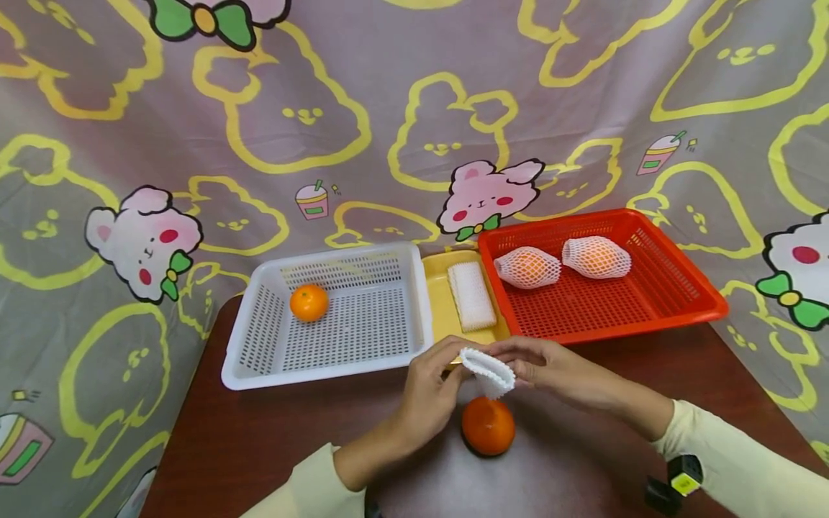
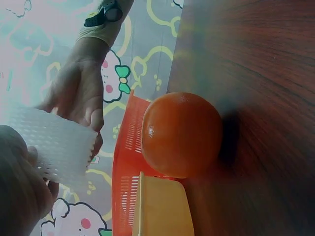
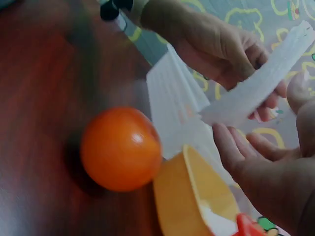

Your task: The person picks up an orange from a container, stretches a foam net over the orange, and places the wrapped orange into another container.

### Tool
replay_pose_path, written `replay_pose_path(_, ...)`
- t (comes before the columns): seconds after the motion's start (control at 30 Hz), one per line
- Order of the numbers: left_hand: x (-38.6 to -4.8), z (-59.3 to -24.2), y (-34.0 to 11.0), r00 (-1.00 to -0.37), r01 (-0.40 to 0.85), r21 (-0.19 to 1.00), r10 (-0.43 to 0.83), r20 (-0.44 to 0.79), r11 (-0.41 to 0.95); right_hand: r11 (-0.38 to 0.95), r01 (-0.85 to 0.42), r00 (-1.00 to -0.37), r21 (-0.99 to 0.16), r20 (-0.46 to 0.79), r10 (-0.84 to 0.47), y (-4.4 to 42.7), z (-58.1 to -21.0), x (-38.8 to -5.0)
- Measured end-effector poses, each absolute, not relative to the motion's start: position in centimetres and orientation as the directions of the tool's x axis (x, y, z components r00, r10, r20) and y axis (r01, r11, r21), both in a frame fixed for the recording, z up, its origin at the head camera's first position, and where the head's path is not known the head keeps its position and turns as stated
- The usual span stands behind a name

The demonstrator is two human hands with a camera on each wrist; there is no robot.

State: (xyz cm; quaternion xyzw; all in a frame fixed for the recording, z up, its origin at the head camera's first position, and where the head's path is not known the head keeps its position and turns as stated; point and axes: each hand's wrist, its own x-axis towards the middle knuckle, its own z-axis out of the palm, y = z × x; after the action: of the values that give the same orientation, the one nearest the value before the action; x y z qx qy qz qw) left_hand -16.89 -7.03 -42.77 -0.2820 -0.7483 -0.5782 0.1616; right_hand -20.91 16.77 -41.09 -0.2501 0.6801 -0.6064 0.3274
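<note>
Between both hands, a white foam net sleeve [image 1: 487, 373] is held with its mouth spread, above an orange [image 1: 488, 426] on the table. My left hand [image 1: 424, 396] pinches the sleeve's left side between thumb and fingers, seen again in the right wrist view, where the sleeve [image 3: 261, 91] looks flattened. My right hand [image 1: 566, 374] holds the opposite side, with the thumb at the rim and the fingers behind. The orange [image 2: 182, 135] stands apart from both hands and from the sleeve in the left wrist view.
Behind the hands stand a white basket [image 1: 324, 375] with one orange [image 1: 309, 303], a yellow tray [image 1: 440, 288] with flat foam sleeves [image 1: 470, 296], and a red basket [image 1: 648, 316] holding two net-wrapped oranges [image 1: 531, 267]. A patterned cloth [image 1: 363, 86] hangs behind the table.
</note>
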Motion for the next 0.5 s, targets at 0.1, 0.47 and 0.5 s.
replay_pose_path(0.1,-17.0,-42.9,-7.0,-0.710,0.695,0.706,0.281,0.646,0.136,0.116,0.140,-0.668,-0.983,-0.180,-0.722,16.3,-41.9,-20.8)
replay_pose_path(0.47,-16.9,-43.5,-7.0,-0.648,0.757,0.637,0.298,0.701,0.148,0.027,0.195,-0.736,-0.981,-0.164,-0.657,14.5,-43.2,-20.3)
replay_pose_path(0.5,-16.8,-43.6,-7.1,-0.655,0.752,0.638,0.296,0.695,0.167,0.032,0.194,-0.744,-0.981,-0.168,-0.647,14.4,-43.3,-20.3)
